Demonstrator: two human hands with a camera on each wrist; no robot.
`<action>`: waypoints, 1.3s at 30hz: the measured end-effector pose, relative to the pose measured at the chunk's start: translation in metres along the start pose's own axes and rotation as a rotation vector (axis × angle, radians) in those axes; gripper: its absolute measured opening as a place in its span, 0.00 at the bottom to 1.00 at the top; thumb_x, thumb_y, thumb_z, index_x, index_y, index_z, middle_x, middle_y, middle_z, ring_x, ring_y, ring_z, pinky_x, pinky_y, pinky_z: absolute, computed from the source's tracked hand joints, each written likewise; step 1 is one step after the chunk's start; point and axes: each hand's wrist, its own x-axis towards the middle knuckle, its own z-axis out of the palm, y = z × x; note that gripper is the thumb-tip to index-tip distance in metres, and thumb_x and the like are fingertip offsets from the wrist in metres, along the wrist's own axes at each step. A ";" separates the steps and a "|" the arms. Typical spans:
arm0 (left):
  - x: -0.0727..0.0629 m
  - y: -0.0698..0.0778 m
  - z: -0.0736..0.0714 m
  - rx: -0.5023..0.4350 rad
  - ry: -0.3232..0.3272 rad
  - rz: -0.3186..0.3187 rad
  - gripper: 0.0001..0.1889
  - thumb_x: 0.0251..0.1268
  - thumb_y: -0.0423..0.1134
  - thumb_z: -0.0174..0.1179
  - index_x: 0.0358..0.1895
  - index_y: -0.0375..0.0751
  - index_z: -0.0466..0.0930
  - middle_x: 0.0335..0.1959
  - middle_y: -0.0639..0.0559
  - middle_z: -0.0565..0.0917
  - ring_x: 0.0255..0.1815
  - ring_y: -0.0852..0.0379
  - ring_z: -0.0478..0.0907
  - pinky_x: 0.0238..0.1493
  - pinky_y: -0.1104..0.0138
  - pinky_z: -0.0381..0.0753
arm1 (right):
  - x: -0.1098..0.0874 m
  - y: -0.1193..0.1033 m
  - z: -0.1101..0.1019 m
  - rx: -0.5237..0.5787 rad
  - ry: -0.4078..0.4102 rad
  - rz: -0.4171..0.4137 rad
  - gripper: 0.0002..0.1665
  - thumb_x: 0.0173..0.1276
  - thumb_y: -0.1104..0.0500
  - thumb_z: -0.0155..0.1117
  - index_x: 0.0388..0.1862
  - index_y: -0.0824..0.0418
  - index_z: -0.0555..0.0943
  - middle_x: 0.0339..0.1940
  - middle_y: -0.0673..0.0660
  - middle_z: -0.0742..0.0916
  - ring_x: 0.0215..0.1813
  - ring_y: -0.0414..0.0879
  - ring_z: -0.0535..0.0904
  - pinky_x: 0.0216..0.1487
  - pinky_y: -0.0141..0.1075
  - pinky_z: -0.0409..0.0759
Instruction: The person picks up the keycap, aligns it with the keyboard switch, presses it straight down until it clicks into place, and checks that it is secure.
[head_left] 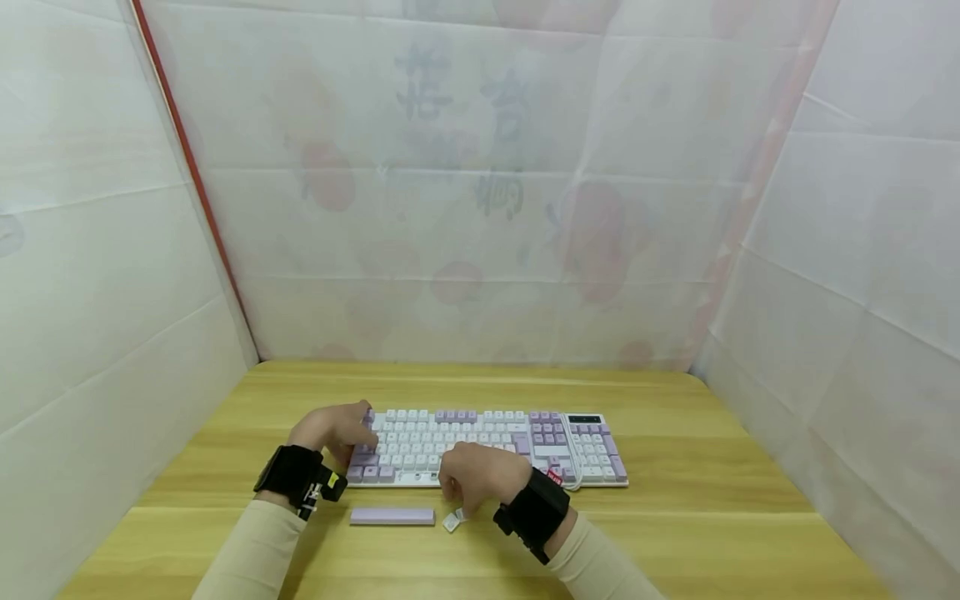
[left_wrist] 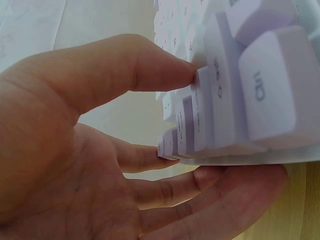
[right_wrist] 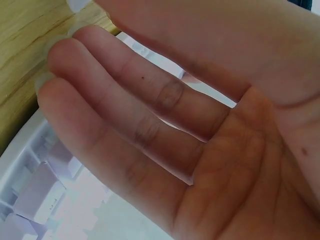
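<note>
A white and lilac keyboard (head_left: pixel 420 450) lies on the wooden table, with bare switches showing along its bottom row. My left hand (head_left: pixel 337 427) grips its left end. In the left wrist view the thumb (left_wrist: pixel 160 70) presses the caps lock key (left_wrist: pixel 202 107), while the other fingers lie along and under the edge. In front of the keyboard, my right hand (head_left: pixel 483 473) pinches a small keycap (head_left: pixel 461 514). Another white keycap (head_left: pixel 451 522) lies beside it. The right wrist view shows curled fingers (right_wrist: pixel 125 95), with the pinching fingertips mostly out of frame.
A long lilac spacebar keycap (head_left: pixel 392 517) lies on the table (head_left: pixel 712 508) before the keyboard's left half. A bundled white cable (head_left: pixel 573 450) with a red tag (head_left: pixel 554 477) rests over the right keys. Pale fabric walls (head_left: pixel 480 250) stand around the back and sides.
</note>
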 end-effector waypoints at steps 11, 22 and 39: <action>-0.001 0.000 0.000 0.013 0.008 0.009 0.46 0.61 0.35 0.63 0.79 0.26 0.49 0.68 0.24 0.69 0.49 0.42 0.83 0.42 0.51 0.91 | 0.000 0.001 0.000 0.027 -0.010 -0.001 0.17 0.49 0.71 0.82 0.33 0.51 0.90 0.30 0.43 0.86 0.31 0.33 0.75 0.34 0.24 0.76; -0.002 -0.001 0.000 0.016 0.005 0.030 0.43 0.61 0.35 0.63 0.77 0.25 0.51 0.67 0.23 0.69 0.52 0.38 0.83 0.44 0.49 0.90 | 0.001 -0.003 0.007 0.008 -0.001 0.008 0.16 0.45 0.68 0.85 0.21 0.50 0.86 0.23 0.40 0.83 0.27 0.34 0.74 0.28 0.24 0.76; -0.002 -0.001 -0.001 0.030 -0.001 0.023 0.47 0.61 0.36 0.63 0.79 0.24 0.47 0.69 0.22 0.68 0.52 0.38 0.83 0.45 0.50 0.90 | -0.001 -0.005 0.006 -0.011 -0.019 0.011 0.17 0.52 0.71 0.78 0.18 0.51 0.85 0.19 0.41 0.81 0.23 0.34 0.71 0.24 0.24 0.69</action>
